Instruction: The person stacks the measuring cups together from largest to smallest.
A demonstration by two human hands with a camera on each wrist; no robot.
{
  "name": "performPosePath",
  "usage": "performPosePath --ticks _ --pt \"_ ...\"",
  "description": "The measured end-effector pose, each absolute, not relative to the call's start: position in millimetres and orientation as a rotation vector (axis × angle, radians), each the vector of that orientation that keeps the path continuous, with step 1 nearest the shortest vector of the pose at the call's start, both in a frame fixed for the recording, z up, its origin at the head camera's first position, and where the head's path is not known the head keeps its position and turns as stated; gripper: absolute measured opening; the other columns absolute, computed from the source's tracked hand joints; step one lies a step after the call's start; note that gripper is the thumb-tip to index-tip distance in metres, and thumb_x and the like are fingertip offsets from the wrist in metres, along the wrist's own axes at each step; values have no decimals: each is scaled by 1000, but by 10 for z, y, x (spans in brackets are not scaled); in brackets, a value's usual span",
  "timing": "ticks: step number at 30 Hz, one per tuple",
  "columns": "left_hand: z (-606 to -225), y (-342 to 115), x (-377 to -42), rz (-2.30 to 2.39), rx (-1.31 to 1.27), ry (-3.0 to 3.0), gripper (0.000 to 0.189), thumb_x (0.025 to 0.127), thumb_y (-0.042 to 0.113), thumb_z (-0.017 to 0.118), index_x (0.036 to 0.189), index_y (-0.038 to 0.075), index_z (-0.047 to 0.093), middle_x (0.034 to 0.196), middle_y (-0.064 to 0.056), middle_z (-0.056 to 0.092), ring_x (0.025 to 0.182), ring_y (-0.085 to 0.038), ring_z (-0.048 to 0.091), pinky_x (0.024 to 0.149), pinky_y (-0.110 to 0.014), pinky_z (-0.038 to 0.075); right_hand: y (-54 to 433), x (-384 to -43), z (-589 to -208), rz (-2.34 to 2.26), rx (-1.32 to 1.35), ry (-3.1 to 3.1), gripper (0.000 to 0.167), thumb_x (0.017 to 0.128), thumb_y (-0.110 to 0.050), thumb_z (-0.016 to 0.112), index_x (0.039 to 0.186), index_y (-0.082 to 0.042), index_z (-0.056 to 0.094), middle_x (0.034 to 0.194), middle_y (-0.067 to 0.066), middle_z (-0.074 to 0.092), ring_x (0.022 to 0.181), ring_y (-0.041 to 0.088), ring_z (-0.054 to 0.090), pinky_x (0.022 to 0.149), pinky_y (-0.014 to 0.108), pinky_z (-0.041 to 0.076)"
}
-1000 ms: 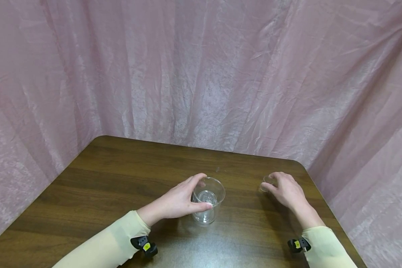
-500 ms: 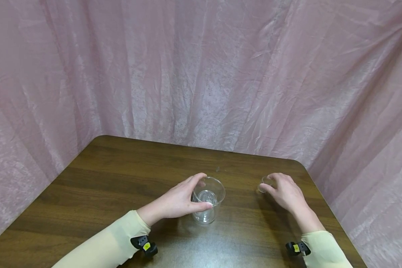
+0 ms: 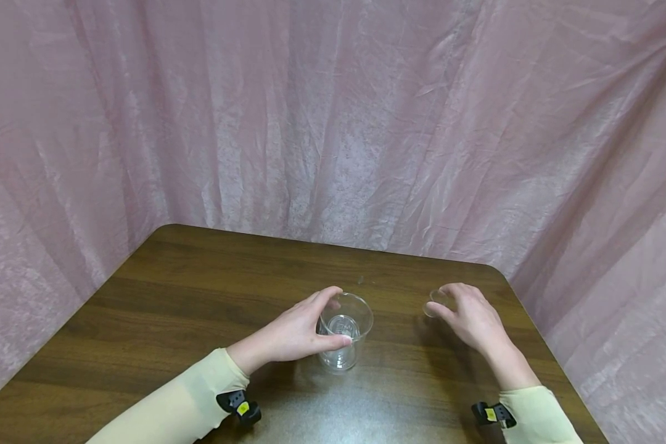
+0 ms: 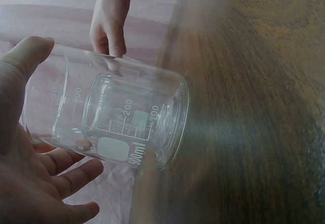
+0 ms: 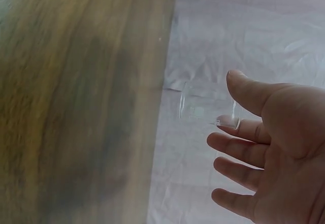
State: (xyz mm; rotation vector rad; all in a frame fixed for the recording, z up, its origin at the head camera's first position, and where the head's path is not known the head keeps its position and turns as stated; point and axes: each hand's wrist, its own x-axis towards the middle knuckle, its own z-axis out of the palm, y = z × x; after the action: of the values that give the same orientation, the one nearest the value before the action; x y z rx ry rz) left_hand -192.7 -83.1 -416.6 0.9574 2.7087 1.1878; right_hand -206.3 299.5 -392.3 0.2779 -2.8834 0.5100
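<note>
A large clear glass beaker (image 3: 340,361) stands upright on the table. My left hand (image 3: 296,336) holds it near the rim, thumb on the near side and fingers on the far side. White graduations and "500ml" mark the beaker (image 4: 114,150) in the left wrist view. A smaller rounded glass outline shows through its wall; I cannot tell if another vessel is nested inside. To the right, my right hand (image 3: 473,316) pinches a small clear glass beaker (image 3: 433,306) above the tabletop. Thumb and index finger grip this small beaker (image 5: 197,112) near its rim in the right wrist view.
The dark wood-grain table (image 3: 200,277) spreads under both hands, its far corners rounded. Pink velvety curtains (image 3: 322,123) hang behind it and at the sides. Faint pale marks (image 3: 361,280) lie beyond the large beaker.
My right hand has moved a little left and slightly up with the small beaker. The left hand and the large beaker have stayed in place.
</note>
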Motion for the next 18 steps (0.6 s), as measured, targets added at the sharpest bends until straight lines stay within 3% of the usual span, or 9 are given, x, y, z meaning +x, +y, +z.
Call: performPosePath --ticks 18 --pt "-4165 -834 -1927 1181 961 2716 95 94 62 82 164 11 42 144 -5 67 138 -31 61 110 -57 50 2819 -1945 -3756 541 346 -2856 47 101 -43 82 130 -7 73 141 18 69 142 47 53 109 68 45"
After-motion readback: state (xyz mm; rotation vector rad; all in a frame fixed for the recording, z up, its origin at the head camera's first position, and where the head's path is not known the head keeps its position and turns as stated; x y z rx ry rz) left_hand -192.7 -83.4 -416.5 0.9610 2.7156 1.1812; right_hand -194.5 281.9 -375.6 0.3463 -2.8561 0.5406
